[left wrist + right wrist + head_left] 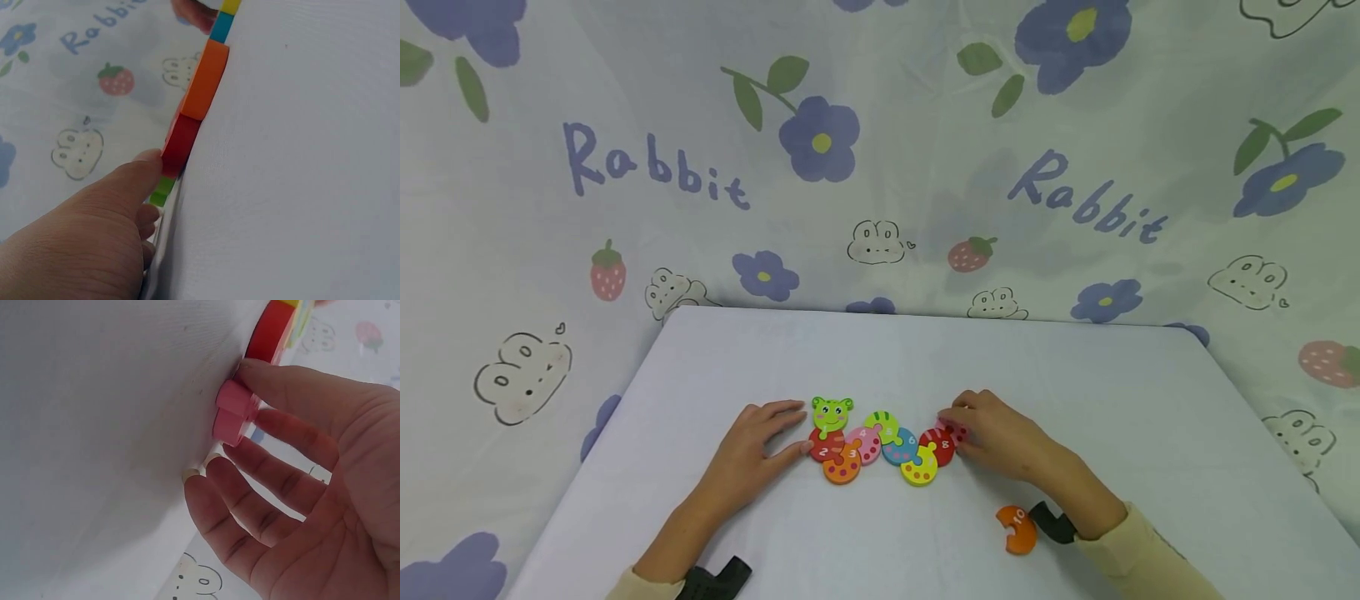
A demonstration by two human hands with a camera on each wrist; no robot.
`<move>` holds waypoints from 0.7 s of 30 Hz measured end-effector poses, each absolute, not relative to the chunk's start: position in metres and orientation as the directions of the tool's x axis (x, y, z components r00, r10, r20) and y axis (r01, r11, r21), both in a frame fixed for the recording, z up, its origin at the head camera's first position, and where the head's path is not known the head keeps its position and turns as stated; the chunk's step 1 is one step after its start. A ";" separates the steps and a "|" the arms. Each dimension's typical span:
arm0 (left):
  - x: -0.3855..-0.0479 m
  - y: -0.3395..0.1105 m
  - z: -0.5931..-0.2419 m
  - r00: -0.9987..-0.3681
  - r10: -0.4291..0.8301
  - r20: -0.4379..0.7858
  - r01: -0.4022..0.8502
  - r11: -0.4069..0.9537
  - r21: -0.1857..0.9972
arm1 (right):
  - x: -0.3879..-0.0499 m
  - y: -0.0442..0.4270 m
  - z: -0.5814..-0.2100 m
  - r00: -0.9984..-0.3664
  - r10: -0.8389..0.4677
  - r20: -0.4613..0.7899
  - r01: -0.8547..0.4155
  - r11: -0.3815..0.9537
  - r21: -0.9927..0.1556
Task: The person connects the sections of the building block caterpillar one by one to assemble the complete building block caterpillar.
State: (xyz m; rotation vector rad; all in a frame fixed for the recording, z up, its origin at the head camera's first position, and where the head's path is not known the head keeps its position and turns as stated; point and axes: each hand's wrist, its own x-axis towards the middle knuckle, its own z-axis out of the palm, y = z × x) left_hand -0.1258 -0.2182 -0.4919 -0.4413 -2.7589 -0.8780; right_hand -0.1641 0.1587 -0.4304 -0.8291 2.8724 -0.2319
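A wooden caterpillar puzzle lies on the white table, a zigzag of joined, numbered round pieces. Its green smiling head (831, 415) is at the left, joined to a red piece (824, 447). My left hand (748, 454) touches that red piece's edge with the thumb, and its loosely bent fingers lie beside the head. At the other end, my right hand (1003, 433) pinches a pink piece (231, 415) between thumb and index finger, against the red piece (270, 331) there. Whether these two pieces interlock is hidden by the fingers. The other right fingers are spread.
A loose orange piece (1021, 533) with a notch lies near the right wrist, next to a black strap end (1052, 523). Another black wrist mount (718, 579) is under the left forearm. Behind the table (760, 350) hangs a cloth (917, 158) printed with flowers and rabbits.
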 end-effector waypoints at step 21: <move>-0.128 -0.220 -0.495 -0.925 0.223 0.308 0.361 0.770 0.527 | -0.136 0.191 -0.415 -0.893 -0.412 -0.183 -0.371 0.902 -0.219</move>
